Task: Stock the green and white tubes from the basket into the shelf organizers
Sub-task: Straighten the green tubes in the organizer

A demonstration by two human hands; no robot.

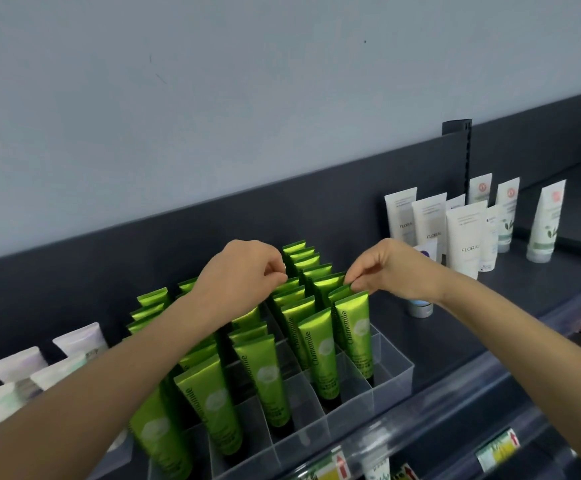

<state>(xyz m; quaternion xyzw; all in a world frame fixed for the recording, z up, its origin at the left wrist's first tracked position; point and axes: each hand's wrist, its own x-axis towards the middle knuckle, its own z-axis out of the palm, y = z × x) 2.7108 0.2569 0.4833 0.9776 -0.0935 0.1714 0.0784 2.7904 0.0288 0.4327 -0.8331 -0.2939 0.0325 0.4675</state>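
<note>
While two hands (244, 271) (389, 268) pinch two green tubes (287, 285) (340, 293), three FLORA tubes (401, 216) (429, 220) (462, 237) stand nearby.

Bare left forearm (102, 379) and bare right forearm (531, 344), uncovered along all visible length. Bare too: left hand (244, 271) and right hand (386, 268).

Clear divided organizer (393, 372) stands on the dark shelf (455, 323). Its compartments hold green Chamomile tubes (316, 351) upright, caps down. Left hand (244, 271) pinches the top crimp of a middle-column tube (287, 285). Right hand (389, 268) pinches the top crimp of a right-column tube (339, 292). White FLORAL tubes (462, 237) stand to the right, pale lilac tubes (15, 365) to the left.
</note>
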